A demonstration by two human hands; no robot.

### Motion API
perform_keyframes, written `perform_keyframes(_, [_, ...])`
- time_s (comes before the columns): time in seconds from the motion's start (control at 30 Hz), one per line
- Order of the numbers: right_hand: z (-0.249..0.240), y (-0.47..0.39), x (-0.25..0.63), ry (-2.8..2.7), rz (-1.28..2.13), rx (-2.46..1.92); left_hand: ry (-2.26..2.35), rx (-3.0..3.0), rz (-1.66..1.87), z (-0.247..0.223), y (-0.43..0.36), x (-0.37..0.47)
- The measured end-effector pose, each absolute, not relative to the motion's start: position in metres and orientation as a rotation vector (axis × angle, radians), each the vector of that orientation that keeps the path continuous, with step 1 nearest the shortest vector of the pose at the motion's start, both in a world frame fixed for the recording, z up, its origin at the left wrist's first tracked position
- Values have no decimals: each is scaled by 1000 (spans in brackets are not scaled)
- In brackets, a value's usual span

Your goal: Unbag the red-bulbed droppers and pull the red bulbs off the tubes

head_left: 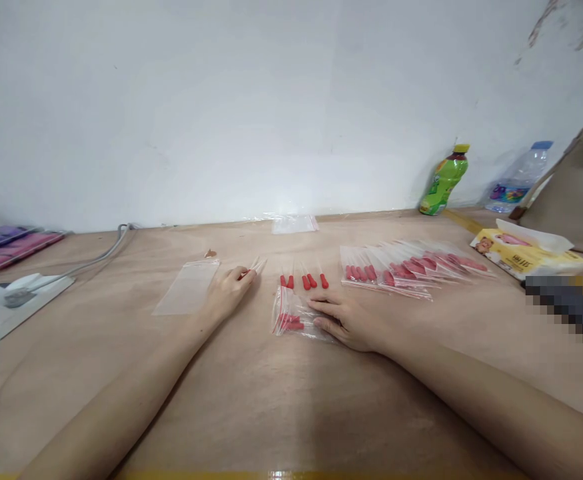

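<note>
My left hand [232, 288] is closed round several thin clear sticks with red ends, beside a flat clear zip bag [184, 291] on the table. My right hand [344, 322] has its fingers spread and rests on the edge of a small clear bag [291, 319] with red-ended pieces inside. Just behind that bag, several loose red-ended sticks [310, 281] lie in a row, their clear shafts pointing to the wall.
Filled bags [406, 268] overlap at the right. Beyond them are a tissue pack [526, 253], a green bottle [445, 181], a clear bottle [518, 180] and a beige bag [566, 193]. A power strip [21, 307] and purple and pink packs [14, 250] lie left; another bag [294, 224] is near the wall.
</note>
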State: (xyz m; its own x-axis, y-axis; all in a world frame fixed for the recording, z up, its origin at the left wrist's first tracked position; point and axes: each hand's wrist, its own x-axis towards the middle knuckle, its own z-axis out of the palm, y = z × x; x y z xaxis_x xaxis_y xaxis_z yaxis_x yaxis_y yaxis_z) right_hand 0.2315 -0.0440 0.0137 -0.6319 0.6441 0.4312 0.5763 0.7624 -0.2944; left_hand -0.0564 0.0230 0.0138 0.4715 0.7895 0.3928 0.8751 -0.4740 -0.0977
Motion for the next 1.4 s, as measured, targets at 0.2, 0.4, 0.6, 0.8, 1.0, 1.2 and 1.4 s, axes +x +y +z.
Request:
perform_keyframes(0.2, [9,-42,231,-2418,209,-895,-1437,-2541,-552,17,15,-40])
perform_keyframes(0.4, [9,-42,231,-2410,216,-866,-1643,-2668,-779,18,7,-47])
perform_keyframes(0.6, [7,-41,234,-2461,197,-864,-1448,-2733,-762,19,13,-50])
perform_keyframes(0.8, [9,-40,234,-2506,222,-860,-1434,-2950,-668,17,21,-41])
perform_keyframes(1.0, [7,-34,227,-2534,273,-804,-1457,-2857,-780,18,20,-46])
perform_keyframes(1.2, [5,-35,228,-2471,283,-813,-1441,-2781,-840,14,21,-53])
perform_keyframes(1.4, [5,-37,231,-2458,234,-810,-1435,-2801,-841,9,31,-61])
